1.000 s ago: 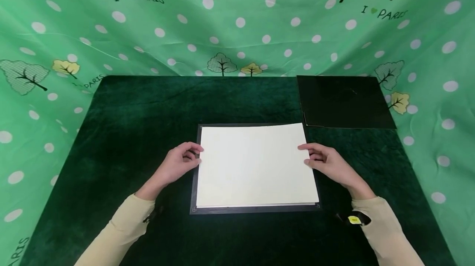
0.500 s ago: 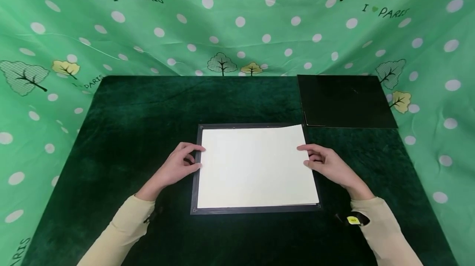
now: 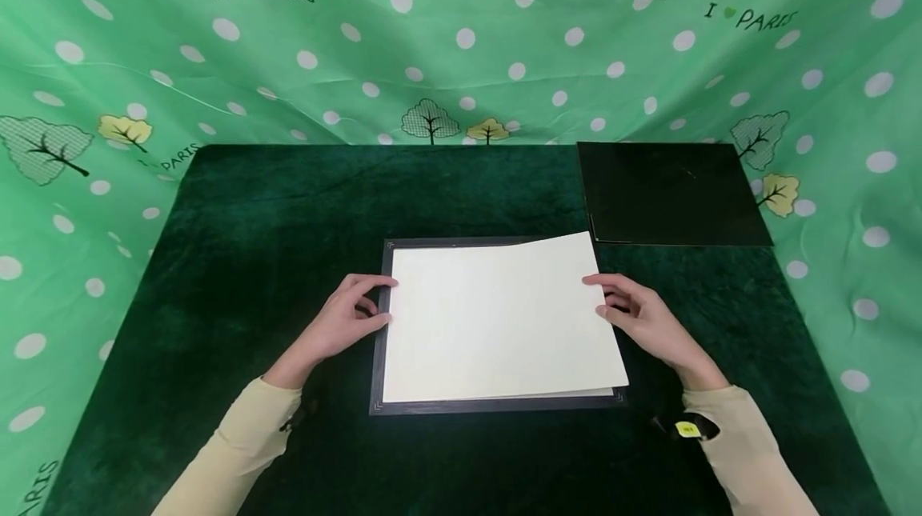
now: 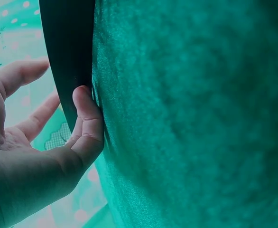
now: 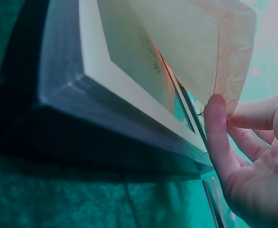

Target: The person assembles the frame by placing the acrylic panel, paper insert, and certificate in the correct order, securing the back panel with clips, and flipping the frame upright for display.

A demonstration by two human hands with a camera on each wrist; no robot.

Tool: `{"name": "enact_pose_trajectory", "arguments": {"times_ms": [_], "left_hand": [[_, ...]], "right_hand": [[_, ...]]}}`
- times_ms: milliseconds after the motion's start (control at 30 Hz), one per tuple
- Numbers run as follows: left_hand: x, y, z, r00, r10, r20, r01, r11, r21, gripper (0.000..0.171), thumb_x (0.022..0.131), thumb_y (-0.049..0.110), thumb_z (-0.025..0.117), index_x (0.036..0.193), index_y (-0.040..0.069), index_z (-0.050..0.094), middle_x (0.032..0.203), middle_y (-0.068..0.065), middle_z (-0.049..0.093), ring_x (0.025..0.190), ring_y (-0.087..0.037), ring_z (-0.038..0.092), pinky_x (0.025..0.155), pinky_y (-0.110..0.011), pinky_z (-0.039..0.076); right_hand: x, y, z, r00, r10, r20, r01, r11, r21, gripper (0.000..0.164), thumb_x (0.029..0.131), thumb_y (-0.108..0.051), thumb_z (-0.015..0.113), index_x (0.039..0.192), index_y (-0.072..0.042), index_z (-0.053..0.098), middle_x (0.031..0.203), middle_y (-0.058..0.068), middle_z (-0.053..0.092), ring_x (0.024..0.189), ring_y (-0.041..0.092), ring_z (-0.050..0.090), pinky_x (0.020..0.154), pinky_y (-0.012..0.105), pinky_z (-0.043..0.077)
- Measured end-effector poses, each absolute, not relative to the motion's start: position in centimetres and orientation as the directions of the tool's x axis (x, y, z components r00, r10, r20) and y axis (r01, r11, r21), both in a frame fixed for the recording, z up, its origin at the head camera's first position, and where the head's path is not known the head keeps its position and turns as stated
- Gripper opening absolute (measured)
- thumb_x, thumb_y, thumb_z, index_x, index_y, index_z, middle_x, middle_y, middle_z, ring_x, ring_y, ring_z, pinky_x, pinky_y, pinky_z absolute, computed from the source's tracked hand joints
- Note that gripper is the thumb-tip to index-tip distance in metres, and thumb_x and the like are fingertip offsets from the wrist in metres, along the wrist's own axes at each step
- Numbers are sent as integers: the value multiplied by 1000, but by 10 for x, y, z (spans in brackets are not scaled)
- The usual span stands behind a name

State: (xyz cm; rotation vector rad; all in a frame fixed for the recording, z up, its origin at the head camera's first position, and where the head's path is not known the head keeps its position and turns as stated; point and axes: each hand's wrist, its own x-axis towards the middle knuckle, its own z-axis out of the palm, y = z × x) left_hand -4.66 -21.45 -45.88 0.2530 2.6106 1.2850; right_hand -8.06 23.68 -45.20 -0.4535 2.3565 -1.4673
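A dark-edged picture frame [image 3: 497, 406] lies flat on the green cloth, with a white sheet of paper [image 3: 490, 324] over it. My right hand [image 3: 641, 320] pinches the sheet's right edge, which is raised off the frame and reaches past its right side. In the right wrist view, a pale inner border [image 5: 143, 109] shows under the lifted sheet [image 5: 186, 42], between thumb and fingers. At the frame's left side, my left hand [image 3: 346, 316] holds the edge. The left wrist view has its thumb [image 4: 88, 107] against the dark side [image 4: 68, 42] of the frame.
A flat black panel [image 3: 673, 192] lies at the table's back right corner, just behind the frame. Dark green velvet cloth [image 3: 274, 204] covers the table. A light green printed curtain [image 3: 461, 44] hangs behind and along both sides.
My right hand has moved slightly right and up, lifting the sheet's right side and shifting its corners outward. The left hand stays at the frame's left edge.
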Motion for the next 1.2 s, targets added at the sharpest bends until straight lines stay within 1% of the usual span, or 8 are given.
{"name": "enact_pose_trajectory", "arguments": {"times_ms": [200,400,667,833,967,1100,1167,1200], "left_hand": [[-47,-215,-460,-962,246,-120,54,600,798,49,86,3,72,131,10,54,124,-20,43,89,-26,58,75,-38,53],[-48,-216,-462,-963,242,-117,54,600,798,49,86,4,72,131,11,54,124,-20,44,89,-27,58,75,-39,54],[-48,-216,-463,-962,248,-113,59,595,801,49,86,5,72,131,11,53,122,-20,44,89,-26,58,74,-37,53],[-48,-216,-464,-960,249,-127,50,598,800,53,85,7,74,133,11,51,120,-19,44,89,-26,57,72,-35,52],[-48,-216,-464,-960,249,-132,48,608,792,59,84,8,75,136,11,50,121,-19,43,86,-24,56,69,-33,52],[-50,-216,-464,-957,260,-128,65,621,781,60,83,7,76,137,10,50,121,-17,43,83,-22,56,68,-31,52],[-51,-216,-465,-956,266,-124,73,625,777,60,82,8,77,137,10,51,120,-16,44,82,-21,57,67,-29,52],[-52,-216,-465,-955,269,-123,76,625,777,60,82,8,77,136,10,51,120,-16,44,82,-21,57,67,-29,52]], "right_hand": [[-79,241,-456,-910,-405,-88,-67,354,-933,38,97,-3,55,135,-3,50,125,18,52,98,23,59,81,23,51],[-78,242,-458,-915,-393,-93,-47,331,-942,38,98,-2,55,135,-1,49,124,22,52,99,28,60,81,22,51],[-77,235,-461,-912,-393,-119,-23,337,-941,38,98,-5,56,136,-5,50,125,18,53,99,24,59,81,23,51],[-76,234,-463,-910,-392,-133,-14,350,-937,39,98,-6,56,136,-4,49,126,19,51,97,24,58,81,23,51],[-76,233,-462,-903,-405,-147,-30,399,-916,39,98,-8,57,136,-6,50,122,17,52,91,24,58,77,25,51],[-75,231,-458,-892,-425,-151,-97,509,-856,38,97,-11,59,135,-10,53,104,11,57,80,22,55,66,27,49],[-75,231,-455,-889,-433,-149,-138,563,-815,38,96,-10,60,134,-12,54,95,8,56,75,21,53,62,28,47],[-75,231,-453,-889,-435,-145,-161,591,-791,39,95,-9,61,134,-11,54,95,8,54,74,21,51,61,28,46]]}}
